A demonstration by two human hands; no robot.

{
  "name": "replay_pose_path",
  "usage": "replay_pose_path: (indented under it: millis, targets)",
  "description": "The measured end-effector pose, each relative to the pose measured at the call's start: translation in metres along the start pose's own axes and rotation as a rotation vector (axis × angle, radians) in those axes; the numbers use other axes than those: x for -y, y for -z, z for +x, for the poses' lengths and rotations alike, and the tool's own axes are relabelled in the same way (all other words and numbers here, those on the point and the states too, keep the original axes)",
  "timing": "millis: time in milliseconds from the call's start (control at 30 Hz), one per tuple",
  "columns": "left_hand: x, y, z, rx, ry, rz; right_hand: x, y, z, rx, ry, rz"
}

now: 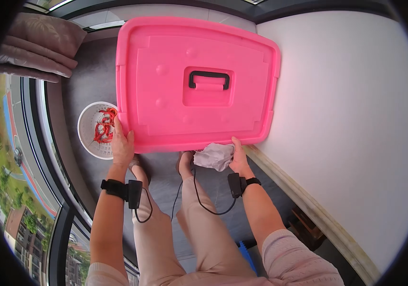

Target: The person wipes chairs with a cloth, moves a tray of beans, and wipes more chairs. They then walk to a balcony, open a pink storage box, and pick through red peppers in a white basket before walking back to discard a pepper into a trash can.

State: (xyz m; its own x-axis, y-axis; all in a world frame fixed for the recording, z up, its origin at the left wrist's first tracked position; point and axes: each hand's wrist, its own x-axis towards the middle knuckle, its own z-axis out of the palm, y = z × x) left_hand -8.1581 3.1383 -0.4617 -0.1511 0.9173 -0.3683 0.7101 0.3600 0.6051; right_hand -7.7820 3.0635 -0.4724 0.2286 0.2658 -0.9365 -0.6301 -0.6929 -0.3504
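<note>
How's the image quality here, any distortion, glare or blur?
Head view: strong fisheye bending with a dark vignette at the corners; bright, even daylight on the pink lid, mild washout on the white wall; left hand and right hand sharp, no motion blur.

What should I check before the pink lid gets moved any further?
1. Left hand grips the near left edge of the pink lid: ok.
2. Right hand on the near right edge: it also holds a grey cloth against the rim, so a firm grip cannot be told.
3. Black handle lies flat in its recess: ok.
4. White basket with red items sits close beside the lid's left edge; touching or apart: cannot tell.
5. What lies under the lid: hidden, cannot tell.
6. White wall close to the lid's right edge: little room, not ok.
</note>
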Motion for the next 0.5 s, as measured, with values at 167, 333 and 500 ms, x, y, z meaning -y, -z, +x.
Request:
replay_pose_path:
  millis: [167,333,500]
  targets:
    - [-0.001,0.001,-0.001,0.036,0.09,-0.054,0.003,0.0,0.002,0.005,-0.062,-0.058]
    - [0.006,0.009,-0.005,0.022,0.092,-0.205,0.008,-0.012,-0.01,-0.022,0.007,-0.133]
    - [0.076,0.002,-0.04,0.066,0.588,-0.684,0.008,0.009,0.004,0.031,-0.082,-0.103]
